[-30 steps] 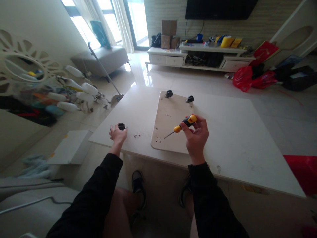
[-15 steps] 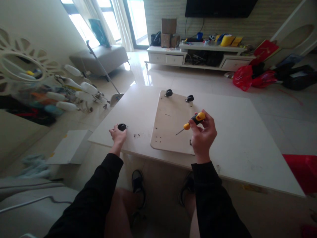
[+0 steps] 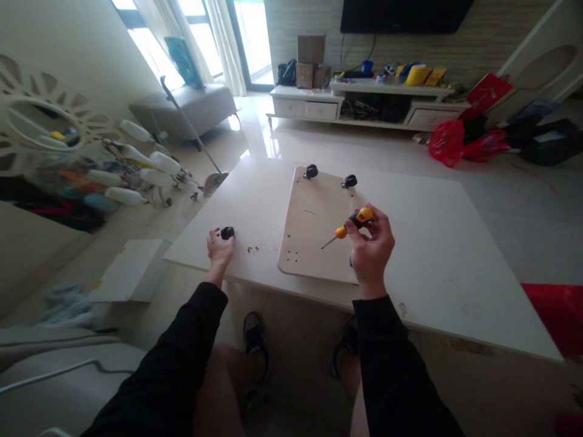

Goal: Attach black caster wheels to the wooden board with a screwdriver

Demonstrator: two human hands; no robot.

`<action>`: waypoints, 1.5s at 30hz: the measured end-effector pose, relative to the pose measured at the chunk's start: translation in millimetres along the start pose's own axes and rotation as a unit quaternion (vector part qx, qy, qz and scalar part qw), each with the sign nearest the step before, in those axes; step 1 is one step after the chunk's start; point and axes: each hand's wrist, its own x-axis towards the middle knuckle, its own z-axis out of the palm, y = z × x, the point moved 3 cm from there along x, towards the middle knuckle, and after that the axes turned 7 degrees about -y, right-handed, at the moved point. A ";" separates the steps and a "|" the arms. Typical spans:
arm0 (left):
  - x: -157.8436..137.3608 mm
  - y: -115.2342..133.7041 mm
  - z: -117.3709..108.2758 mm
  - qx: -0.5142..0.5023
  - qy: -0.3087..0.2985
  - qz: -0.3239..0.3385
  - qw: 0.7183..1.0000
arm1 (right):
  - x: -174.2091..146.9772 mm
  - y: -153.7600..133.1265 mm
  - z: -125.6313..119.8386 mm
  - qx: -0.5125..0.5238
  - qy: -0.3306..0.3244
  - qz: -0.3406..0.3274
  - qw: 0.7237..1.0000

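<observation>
My left hand (image 3: 220,247) is closed around a black caster wheel (image 3: 228,232) at the left part of the white table (image 3: 423,237). Several small screws (image 3: 252,249) lie just right of that hand. In my right hand (image 3: 374,246) is a yellow and black screwdriver (image 3: 354,221), its shaft pointing down and left over a pale board (image 3: 310,227). Two black casters, one at the far left corner (image 3: 311,171) and one at the far right corner (image 3: 350,181), stand on the board. Several holes (image 3: 292,256) show at its near left corner. My right hand mostly hides the near right corner.
The table's near edge (image 3: 291,287) runs above my knees and shoes. A white box (image 3: 132,267) is on the floor at left, beside a lamp with white shades (image 3: 164,162). A low TV cabinet (image 3: 303,108) and red bags (image 3: 446,143) stand beyond the table.
My left hand has shifted slightly right with the caster, which appears turned a little. The screwdriver in my right hand has moved slightly left.
</observation>
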 end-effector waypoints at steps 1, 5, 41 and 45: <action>0.0 -0.4 0.2 -0.015 0.000 -0.006 1.000 | -0.1 0.1 0.5 -0.001 -0.003 0.002 1.000; 0.3 -0.9 1.9 -0.063 0.001 -0.010 0.998 | 0.2 -0.6 1.5 0.000 -0.013 0.003 1.000; -143.5 121.7 -18.2 -0.026 -0.289 0.501 0.815 | 0.7 3.8 2.7 0.009 -0.017 -0.028 0.999; -145.9 127.1 -15.9 -0.026 -0.267 0.509 0.818 | 0.9 5.1 8.8 0.027 -0.028 -0.020 0.999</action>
